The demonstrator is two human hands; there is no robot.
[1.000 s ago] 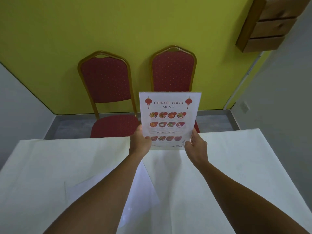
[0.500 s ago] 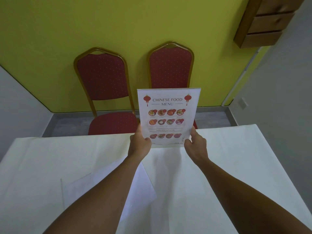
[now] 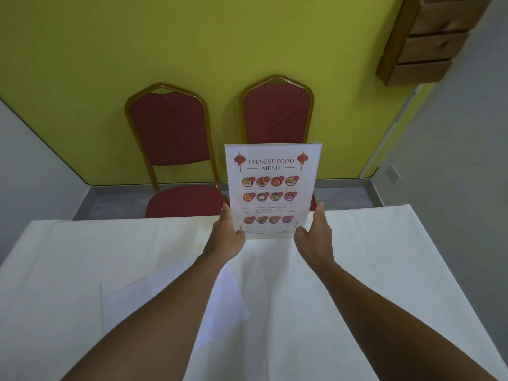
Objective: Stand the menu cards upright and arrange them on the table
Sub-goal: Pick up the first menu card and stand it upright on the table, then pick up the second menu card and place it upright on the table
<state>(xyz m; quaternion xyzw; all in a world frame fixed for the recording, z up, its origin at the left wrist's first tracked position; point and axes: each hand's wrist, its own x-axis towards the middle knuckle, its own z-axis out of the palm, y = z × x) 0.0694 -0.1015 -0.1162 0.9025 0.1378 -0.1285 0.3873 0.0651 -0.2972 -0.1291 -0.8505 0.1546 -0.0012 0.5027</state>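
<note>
A white menu card (image 3: 273, 188), printed "Chinese Food Menu" with red lanterns and dish pictures, stands upright near the far edge of the white-clothed table (image 3: 384, 270), facing me. My left hand (image 3: 226, 237) grips its lower left corner, thumb along the edge. My right hand (image 3: 314, 237) holds the lower right corner with the thumb pointing up. A second, plain white card (image 3: 132, 298) lies flat on the table, partly hidden under my left forearm.
Two red padded chairs with gold frames (image 3: 170, 149) (image 3: 277, 114) stand behind the table against a yellow-green wall. A wooden shelf unit (image 3: 428, 42) hangs at the upper right. Grey walls close in on both sides.
The card has stayed upright between both hands near the far edge. My right thumb has stretched up along the card's edge. The view has shifted slightly.
</note>
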